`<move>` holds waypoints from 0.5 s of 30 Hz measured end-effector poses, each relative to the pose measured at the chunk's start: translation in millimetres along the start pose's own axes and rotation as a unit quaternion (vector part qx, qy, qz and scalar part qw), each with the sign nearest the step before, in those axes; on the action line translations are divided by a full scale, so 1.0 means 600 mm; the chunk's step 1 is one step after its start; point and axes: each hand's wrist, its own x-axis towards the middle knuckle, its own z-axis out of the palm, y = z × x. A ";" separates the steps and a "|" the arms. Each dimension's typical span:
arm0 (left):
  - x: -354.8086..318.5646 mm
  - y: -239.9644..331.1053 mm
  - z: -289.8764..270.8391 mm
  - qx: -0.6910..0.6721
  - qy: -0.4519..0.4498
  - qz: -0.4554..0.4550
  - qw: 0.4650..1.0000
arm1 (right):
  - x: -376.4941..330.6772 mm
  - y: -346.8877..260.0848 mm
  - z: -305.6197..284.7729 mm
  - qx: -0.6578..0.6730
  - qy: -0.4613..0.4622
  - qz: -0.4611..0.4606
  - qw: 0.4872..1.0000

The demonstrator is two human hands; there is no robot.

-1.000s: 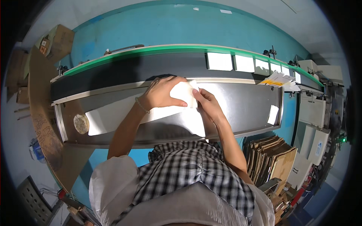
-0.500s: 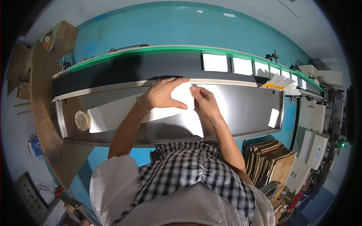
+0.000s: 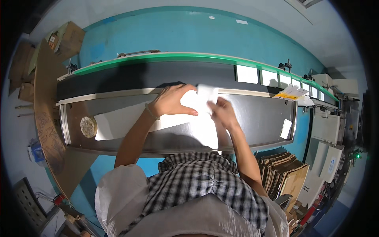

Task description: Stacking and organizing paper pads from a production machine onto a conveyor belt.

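A long row of thin white flat pieces (image 3: 122, 121), like cards or folded cartons, lies slantwise in a shallow steel tray (image 3: 256, 118). My left hand (image 3: 173, 102) lies over the row's right end, thumb on the near side and fingers on the far side, gripping it. At that end my right hand (image 3: 224, 113), slightly blurred, pinches the lower right corner of a single white card (image 3: 207, 94). This card is raised at the tray's far edge, near the left fingertips. Bright glare hides where the pieces part. A round roll of tape (image 3: 88, 126) sits against the row's left end.
Beyond the tray runs a dark conveyor belt (image 3: 177, 75) with several white cards (image 3: 247, 74) along its green guide rail (image 3: 189, 56). A yellow-and-white packet (image 3: 293, 92) rests at the far right edge. Stacked cardboard (image 3: 282, 172) stands near right; a cardboard panel (image 3: 49, 118) rises left.
My right hand has moved slightly right and nearer, a white card now showing between both hands. The cards on the belt have shifted right. My left hand stays on the row.
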 end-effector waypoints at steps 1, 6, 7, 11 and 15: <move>0.001 0.001 -0.001 -0.006 -0.008 -0.006 1.000 | 0.004 -0.005 -0.001 0.059 0.054 -0.003 0.997; -0.001 0.001 -0.001 0.001 -0.003 -0.006 1.000 | -0.001 -0.005 0.041 0.017 0.047 -0.024 0.998; -0.005 0.000 0.001 0.008 0.012 0.008 1.000 | -0.010 0.003 0.051 -0.116 0.005 -0.034 0.993; -0.020 -0.011 0.001 0.007 0.023 0.020 1.000 | -0.026 0.028 0.055 0.015 -0.049 -0.004 0.999; -0.025 -0.017 -0.001 -0.014 0.011 -0.007 1.000 | -0.010 0.019 0.024 0.013 -0.090 0.042 0.995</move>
